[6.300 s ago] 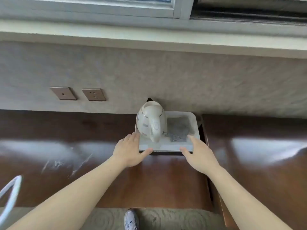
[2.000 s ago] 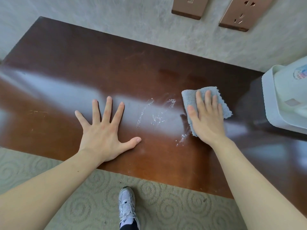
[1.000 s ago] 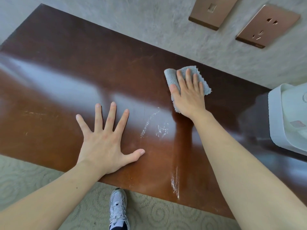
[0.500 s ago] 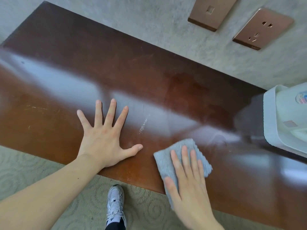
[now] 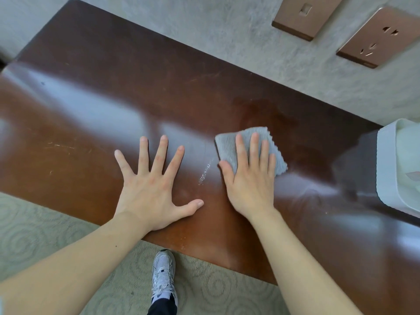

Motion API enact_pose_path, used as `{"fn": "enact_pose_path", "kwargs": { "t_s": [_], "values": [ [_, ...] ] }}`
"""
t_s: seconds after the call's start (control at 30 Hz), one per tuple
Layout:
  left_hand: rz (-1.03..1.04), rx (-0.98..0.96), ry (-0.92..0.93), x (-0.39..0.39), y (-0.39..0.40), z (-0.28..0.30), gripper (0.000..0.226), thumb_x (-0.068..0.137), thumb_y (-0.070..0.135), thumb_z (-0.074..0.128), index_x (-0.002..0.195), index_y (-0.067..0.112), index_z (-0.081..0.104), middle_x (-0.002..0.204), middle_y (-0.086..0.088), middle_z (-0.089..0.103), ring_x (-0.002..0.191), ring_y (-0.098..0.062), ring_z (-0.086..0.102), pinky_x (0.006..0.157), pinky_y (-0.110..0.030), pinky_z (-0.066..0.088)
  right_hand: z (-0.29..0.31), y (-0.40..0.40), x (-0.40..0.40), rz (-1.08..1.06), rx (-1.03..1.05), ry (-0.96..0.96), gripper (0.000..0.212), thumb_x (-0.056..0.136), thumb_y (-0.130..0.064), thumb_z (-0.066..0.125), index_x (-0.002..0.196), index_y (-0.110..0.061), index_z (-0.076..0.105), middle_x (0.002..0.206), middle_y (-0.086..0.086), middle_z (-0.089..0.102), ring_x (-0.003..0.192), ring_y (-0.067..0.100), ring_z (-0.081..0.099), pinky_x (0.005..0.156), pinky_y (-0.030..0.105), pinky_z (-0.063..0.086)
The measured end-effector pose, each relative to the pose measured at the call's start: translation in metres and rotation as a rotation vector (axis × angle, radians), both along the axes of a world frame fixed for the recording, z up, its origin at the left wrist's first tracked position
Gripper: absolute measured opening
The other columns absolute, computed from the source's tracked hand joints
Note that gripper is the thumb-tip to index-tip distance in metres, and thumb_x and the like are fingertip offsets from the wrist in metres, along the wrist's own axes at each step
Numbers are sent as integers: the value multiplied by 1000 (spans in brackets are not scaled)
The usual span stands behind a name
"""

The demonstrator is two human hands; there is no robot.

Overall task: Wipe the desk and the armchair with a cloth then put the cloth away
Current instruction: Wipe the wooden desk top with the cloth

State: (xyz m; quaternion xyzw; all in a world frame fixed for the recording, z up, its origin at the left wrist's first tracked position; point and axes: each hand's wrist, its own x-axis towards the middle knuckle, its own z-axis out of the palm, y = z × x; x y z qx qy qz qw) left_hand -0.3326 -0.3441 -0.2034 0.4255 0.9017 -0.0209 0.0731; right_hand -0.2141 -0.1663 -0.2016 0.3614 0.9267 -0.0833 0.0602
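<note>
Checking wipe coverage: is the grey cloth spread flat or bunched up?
Flat: the grey terry cloth lies as a flat pad on the brown wooden desk, pressed under the right hand's straight fingers.

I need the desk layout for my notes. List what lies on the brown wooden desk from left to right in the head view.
Spread, flat left hand → thin streak of white residue → right hand pressing the folded grey cloth → white plastic tray at the right edge.

Both hands flat on desk (image 5: 86,92) — left hand (image 5: 151,189) left of right hand (image 5: 248,178); cloth (image 5: 229,146) under right hand. Tray (image 5: 384,169) at desk's right end — wall plates (image 5: 304,15) behind.
</note>
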Motion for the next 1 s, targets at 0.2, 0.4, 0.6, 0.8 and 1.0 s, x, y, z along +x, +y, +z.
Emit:
{"fn": "enact_pose_path", "kwargs": {
  "t_s": [0.2, 0.4, 0.6, 0.8, 1.0],
  "values": [
    [-8, 22, -1, -1, -1, -2, 117, 71, 99, 18, 160, 24, 22, 167, -15, 19, 152, -49, 8, 105, -84, 8, -5, 72, -76, -4, 12, 9, 66, 101, -57, 16, 157, -28, 0, 166, 8, -8, 151, 31, -10, 122, 48, -6],
    [-6, 30, 7, -1, -1, -4, 117, 71, 100, 17, 160, 24, 22, 166, -15, 20, 152, -49, 9, 105, -84, 8, -3, 86, -92, 41, -75, 26, 60, 101, -53, 10, 157, -33, -3, 165, 4, -13, 151, 26, -15, 121, 47, -11],
    [-1, 12, 5, 0, -1, -1, 117, 71, 100, 15, 161, 25, 16, 168, -14, 15, 152, -48, 4, 106, -83, 8, 3, 17, -27, 225, -113, 46, 61, 99, -57, 4, 156, -37, -2, 165, -1, -13, 151, 21, -18, 122, 46, -7],
    [-24, 4, -9, -3, -2, 1, 120, 69, 98, 19, 161, 21, 18, 168, -16, 14, 152, -50, 3, 105, -84, 8, 4, -72, 79, 238, -100, 3, 56, 104, -52, 13, 157, -36, 3, 167, 0, -6, 153, 25, -7, 118, 46, 0],
    [-31, 14, -30, -3, -2, 3, 125, 67, 101, 20, 160, 18, 20, 167, -19, 16, 151, -52, 4, 105, -84, 6, 5, -46, 50, 256, -103, -22, 55, 101, -58, 8, 153, -47, -5, 166, -2, -11, 151, 23, -16, 120, 45, -6]
  ]
}}
